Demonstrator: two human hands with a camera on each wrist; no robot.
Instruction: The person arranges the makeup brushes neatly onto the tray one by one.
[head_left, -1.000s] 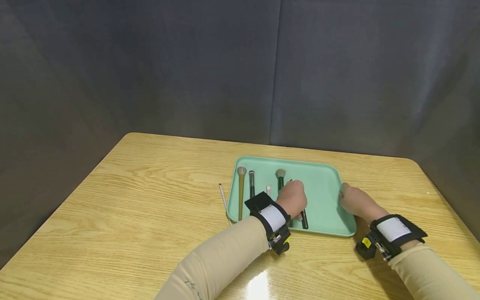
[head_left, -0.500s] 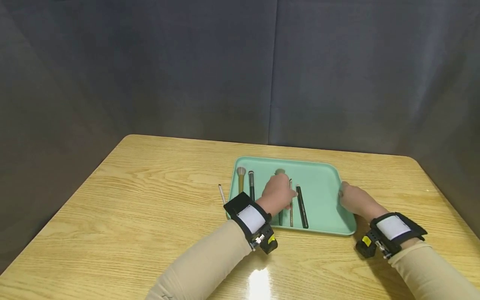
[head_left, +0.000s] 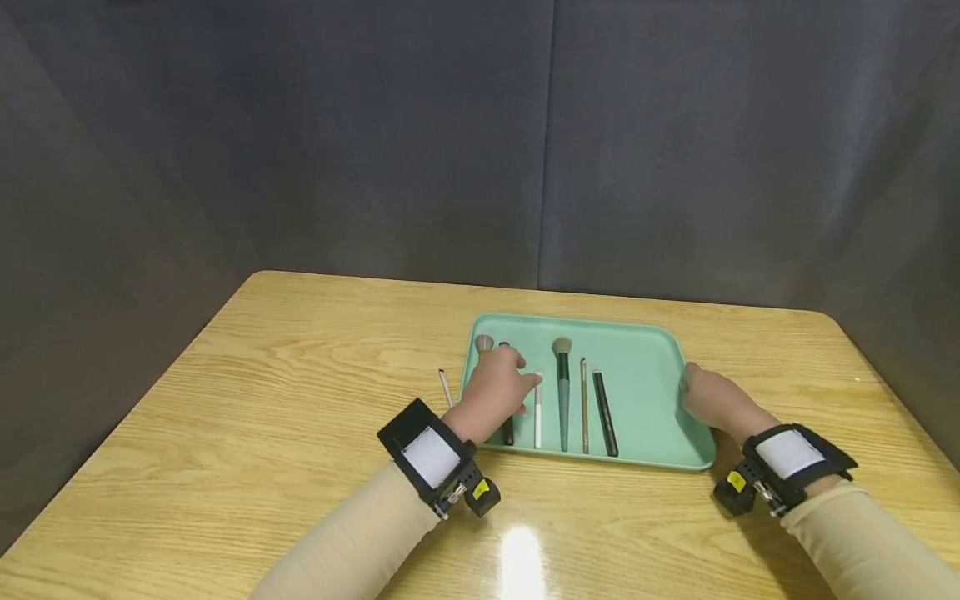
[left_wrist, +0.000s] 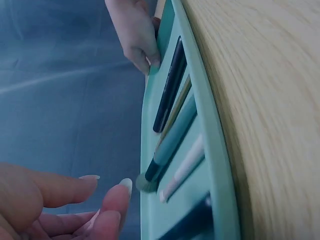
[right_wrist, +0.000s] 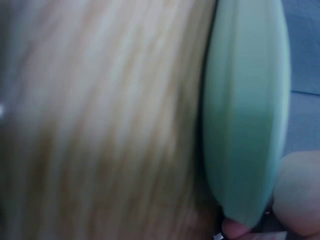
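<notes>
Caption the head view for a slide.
Left hand hovers over makeup brushes lined up in a green tray while the right hand grips its edge.

1 tray (head_left: 645, 375), 7 brushes (head_left: 563, 392).

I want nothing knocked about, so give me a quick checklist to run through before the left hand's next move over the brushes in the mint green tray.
1. Mint green plastic tray steadied: ok, the right hand holds its right rim.
2. Left hand free: ok, its fingers are relaxed and hold nothing in the left wrist view.
3. Green-handled powder brush, thin tan brush and black pencil-like stick lie side by side, apart: ok.
4. Small white-handled brush clear of the left hand: cannot tell, the fingertips are very close.
5. Brushes under the left hand lie straight: cannot tell, mostly hidden.
6. Thin white stick in the tray: not ok, it lies on the wooden table.
</notes>
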